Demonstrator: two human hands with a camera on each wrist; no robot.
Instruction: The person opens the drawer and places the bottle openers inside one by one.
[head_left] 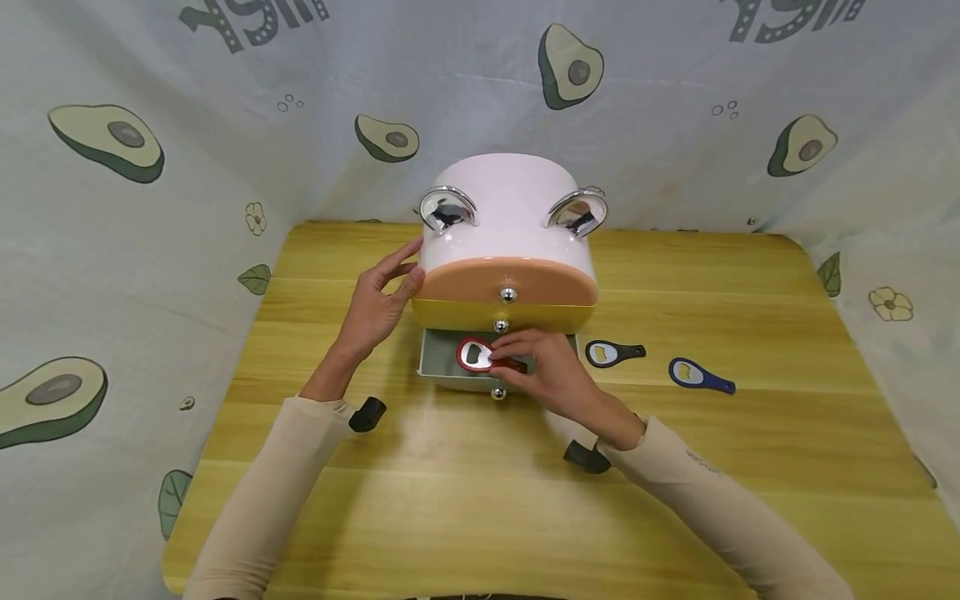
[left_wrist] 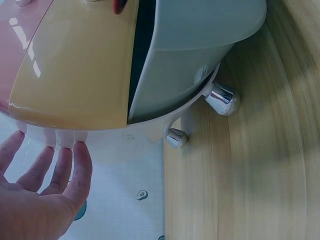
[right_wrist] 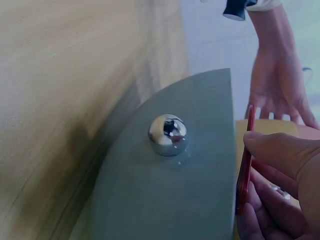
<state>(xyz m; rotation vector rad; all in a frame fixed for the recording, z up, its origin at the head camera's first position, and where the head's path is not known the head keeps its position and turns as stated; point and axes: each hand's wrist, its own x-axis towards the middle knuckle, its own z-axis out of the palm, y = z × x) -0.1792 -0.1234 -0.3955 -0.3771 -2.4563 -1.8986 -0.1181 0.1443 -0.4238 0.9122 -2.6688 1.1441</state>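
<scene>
A small rounded cabinet (head_left: 510, 204) with a white shell stands on the table, its lowest, grey-green drawer (head_left: 442, 382) pulled out. Over that drawer, my right hand (head_left: 551, 371) pinches a red bottle opener (head_left: 465, 354) between thumb and fingers. The right wrist view shows the red bottle opener (right_wrist: 244, 172) edge-on beside the drawer front; whether it touches the drawer floor is hard to tell. My left hand (head_left: 375, 312) steadies the cabinet's left side, and in the left wrist view its fingertips (left_wrist: 80, 150) touch the shell.
A black bottle opener (head_left: 613, 353) and a blue bottle opener (head_left: 701, 377) lie on the wooden table (head_left: 487, 517) to the right. Above the pulled-out drawer are a yellow drawer (head_left: 457, 315) and an orange one (head_left: 465, 283), both closed. A patterned cloth (head_left: 465, 75) hangs behind.
</scene>
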